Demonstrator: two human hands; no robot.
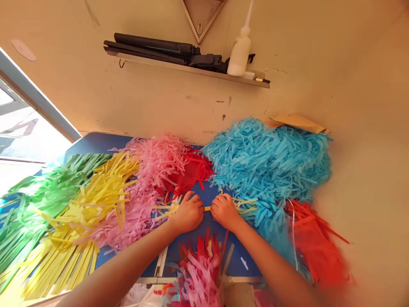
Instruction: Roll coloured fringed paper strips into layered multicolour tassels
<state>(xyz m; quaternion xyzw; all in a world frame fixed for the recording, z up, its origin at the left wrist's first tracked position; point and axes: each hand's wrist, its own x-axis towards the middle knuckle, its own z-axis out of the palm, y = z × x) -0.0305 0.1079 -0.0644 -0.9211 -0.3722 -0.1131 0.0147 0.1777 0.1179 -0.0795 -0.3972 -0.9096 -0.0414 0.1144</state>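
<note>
We have both hands closed on one thin bundle of yellow strips point(207, 208), the left hand point(188, 213) and the right hand point(225, 211) knuckle to knuckle, with only a short stretch of the bundle showing between them. Its loose ends fan out flat past each fist. The bundle lies low over the middle of the blue table point(96, 143), on the one small bare patch there. That patch is hemmed in on every side, so there is little open room beyond the hands' own width. Toward the table's far edge, touching the wall, a red heap point(191, 170) lies just beyond the left hand. A tall, frizzy heap of sky-blue strips point(268, 157) fills the table's far right and spills down to the right wrist. At the table's right edge a long orange-red pile point(316, 243) lies against the blue one. Along the table's left half lie pink strips point(153, 170), then longer, straighter yellow strips point(96, 196), then green strips point(38, 192) at the left edge. At the table's near edge, between our forearms, a mixed pink and red tuft point(201, 264) stands up. All of it is thin, matt cut paper, crinkled in the heaps and ribbon-flat at the left. Above the table's far edge a narrow shelf point(191, 68) carries a white bottle point(239, 53).
</note>
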